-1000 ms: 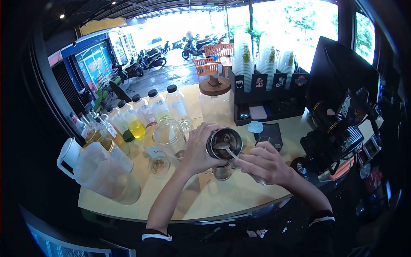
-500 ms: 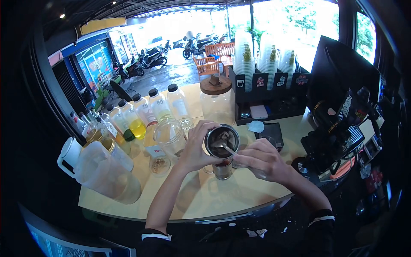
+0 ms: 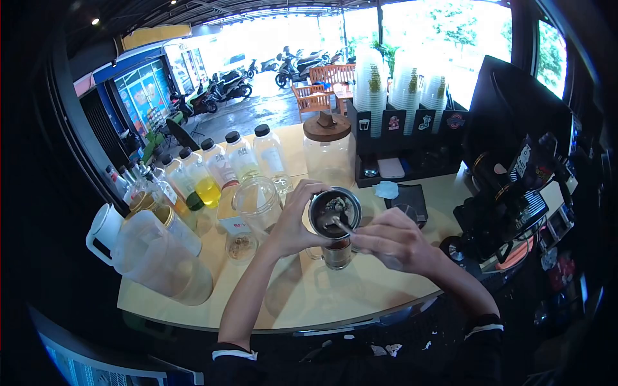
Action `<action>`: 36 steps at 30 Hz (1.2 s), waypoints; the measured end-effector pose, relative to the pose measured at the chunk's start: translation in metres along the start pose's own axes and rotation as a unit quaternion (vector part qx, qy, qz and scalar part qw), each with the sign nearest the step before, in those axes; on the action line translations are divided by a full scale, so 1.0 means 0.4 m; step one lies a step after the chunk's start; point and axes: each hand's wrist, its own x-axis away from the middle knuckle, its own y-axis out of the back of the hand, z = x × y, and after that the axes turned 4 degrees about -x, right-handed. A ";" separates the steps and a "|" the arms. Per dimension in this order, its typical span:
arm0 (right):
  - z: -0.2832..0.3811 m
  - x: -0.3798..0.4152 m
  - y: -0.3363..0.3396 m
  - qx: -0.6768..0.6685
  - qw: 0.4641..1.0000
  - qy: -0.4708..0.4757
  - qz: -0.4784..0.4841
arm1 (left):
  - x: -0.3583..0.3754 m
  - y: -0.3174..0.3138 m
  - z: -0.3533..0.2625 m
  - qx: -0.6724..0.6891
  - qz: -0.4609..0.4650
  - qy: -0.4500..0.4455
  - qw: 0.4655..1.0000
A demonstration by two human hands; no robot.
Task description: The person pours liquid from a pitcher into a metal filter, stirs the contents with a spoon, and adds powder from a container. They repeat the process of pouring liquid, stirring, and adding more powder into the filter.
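My left hand (image 3: 296, 222) is wrapped round the side of a round metal cup (image 3: 320, 209) with a silver rim, tilted so its dark inside faces me. Wet brown matter with a paler clump lies in it. Between the fingers of my right hand (image 3: 398, 241) is the handle of a metal spoon (image 3: 344, 225), its bowl down inside the cup. Directly below the cup, partly covered by it, stands a glass mug (image 3: 337, 257) with brown liquid. A small glass (image 3: 241, 248) with brown residue and a large clear jar (image 3: 256, 209) are left of my left hand.
Capped bottles (image 3: 239, 157) line the back left. A plastic pitcher (image 3: 164, 260) stands at the left front. Behind my hands is a wooden-lidded jar (image 3: 327, 154), beside a black organizer (image 3: 412, 145) with stacked cups (image 3: 371, 87). Black equipment (image 3: 499, 199) occupies the right side.
The spoon's bowl has gone deeper into the brown contents, and its handle looks steeper. My right hand has shifted slightly; my left hand keeps its hold on the cup.
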 end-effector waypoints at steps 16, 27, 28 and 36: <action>-0.003 -0.013 0.024 -0.145 0.979 -0.143 -0.028 | -0.002 0.008 -0.006 -0.027 0.021 -0.029 0.999; -0.030 -0.024 0.043 -0.258 0.945 -0.199 -0.016 | 0.000 0.016 -0.011 -0.038 0.024 -0.052 0.998; -0.030 -0.028 0.040 -0.258 0.945 -0.200 -0.015 | 0.001 0.016 -0.011 -0.036 0.025 -0.048 0.998; -0.030 -0.048 0.039 -0.297 0.929 -0.222 -0.008 | -0.004 0.022 -0.019 -0.074 0.028 -0.071 0.994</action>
